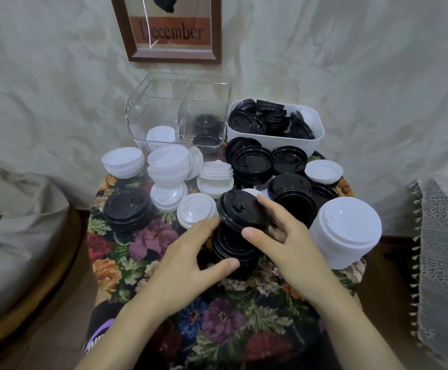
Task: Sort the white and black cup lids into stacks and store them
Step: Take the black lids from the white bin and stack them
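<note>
Right hand (284,236) pinches tilted black plastic lid (241,209); left hand (190,252) cups short black lid stack (233,249) beneath it — seated crooked, a push could topple that stack.

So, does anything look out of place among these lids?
Yes. One white lid lies in the white bin among black lids, at its right end, so colours mix there. The black lid pinched by the right hand sits tilted over the black stack.
</note>
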A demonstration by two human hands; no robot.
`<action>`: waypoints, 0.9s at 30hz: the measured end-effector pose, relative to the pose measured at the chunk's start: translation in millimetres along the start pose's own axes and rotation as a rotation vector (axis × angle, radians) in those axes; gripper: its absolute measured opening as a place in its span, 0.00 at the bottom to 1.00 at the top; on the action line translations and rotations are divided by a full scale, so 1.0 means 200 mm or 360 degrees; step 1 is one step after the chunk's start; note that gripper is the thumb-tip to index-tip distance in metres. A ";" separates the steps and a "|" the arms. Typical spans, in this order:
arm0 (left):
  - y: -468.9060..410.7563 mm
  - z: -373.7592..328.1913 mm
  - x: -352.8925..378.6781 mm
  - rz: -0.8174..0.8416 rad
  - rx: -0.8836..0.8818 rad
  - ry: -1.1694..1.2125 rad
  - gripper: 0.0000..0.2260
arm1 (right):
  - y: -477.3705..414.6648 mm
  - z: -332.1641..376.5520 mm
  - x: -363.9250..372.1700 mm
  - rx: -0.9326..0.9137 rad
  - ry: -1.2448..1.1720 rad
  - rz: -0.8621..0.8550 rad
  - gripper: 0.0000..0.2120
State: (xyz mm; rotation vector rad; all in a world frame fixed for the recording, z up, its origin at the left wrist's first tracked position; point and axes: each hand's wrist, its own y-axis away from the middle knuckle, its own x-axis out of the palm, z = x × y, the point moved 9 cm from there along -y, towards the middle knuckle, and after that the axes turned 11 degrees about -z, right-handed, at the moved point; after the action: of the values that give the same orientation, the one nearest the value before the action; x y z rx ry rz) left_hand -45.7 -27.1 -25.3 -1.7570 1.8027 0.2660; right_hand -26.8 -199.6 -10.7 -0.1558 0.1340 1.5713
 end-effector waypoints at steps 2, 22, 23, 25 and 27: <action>0.00 0.01 0.01 -0.0026 -0.0033 0.0036 0.30 | 0.00 -0.02 0.00 -0.0008 0.0033 -0.0009 0.32; 0.03 0.07 0.06 0.0046 -0.0068 0.0074 0.33 | 0.03 -0.12 0.00 -0.0090 0.0241 -0.0092 0.29; 0.02 0.06 0.05 0.0062 -0.0063 0.0105 0.33 | 0.03 -0.10 -0.01 -0.0103 0.0262 -0.0083 0.29; 0.01 0.06 0.04 0.0074 -0.0083 0.0195 0.36 | 0.01 -0.06 -0.02 -0.0141 0.0306 -0.0084 0.30; -0.01 0.08 0.00 0.0054 -0.0164 0.0280 0.41 | 0.00 -0.01 -0.02 -0.0187 0.0336 -0.0096 0.30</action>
State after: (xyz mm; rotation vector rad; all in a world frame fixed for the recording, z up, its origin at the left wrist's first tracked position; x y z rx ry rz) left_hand -38.7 -19.2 -37.9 -1.8729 1.9757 0.2279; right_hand -27.7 -204.7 -12.3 -0.4149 0.2004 1.5001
